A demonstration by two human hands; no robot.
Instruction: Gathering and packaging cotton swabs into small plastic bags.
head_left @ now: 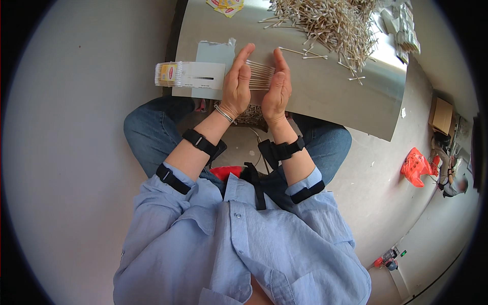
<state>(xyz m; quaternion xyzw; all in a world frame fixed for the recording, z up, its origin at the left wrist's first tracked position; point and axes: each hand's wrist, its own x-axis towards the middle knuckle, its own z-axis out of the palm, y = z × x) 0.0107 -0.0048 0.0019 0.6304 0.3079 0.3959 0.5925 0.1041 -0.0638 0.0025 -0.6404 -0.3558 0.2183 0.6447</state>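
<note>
A row of cotton swabs lies side by side on the metal table between my hands, their sticks running left to right. At the left ends of the row stands my left hand, on edge with its fingers stretched out. Facing it, my right hand is upright at the right ends, fingers straight and close together. The palms hide the tips they border, so I cannot tell how firmly they press. Beside my left hand is a white card with a dark printed strip, and a packed bundle of swabs with a yellow label sits at its left end.
A large heap of loose cotton swabs covers the table's far right, with a few strays nearer. Clear packets lie at the right edge. Yellow labels are at the far left. A red plastic bag rests on the floor.
</note>
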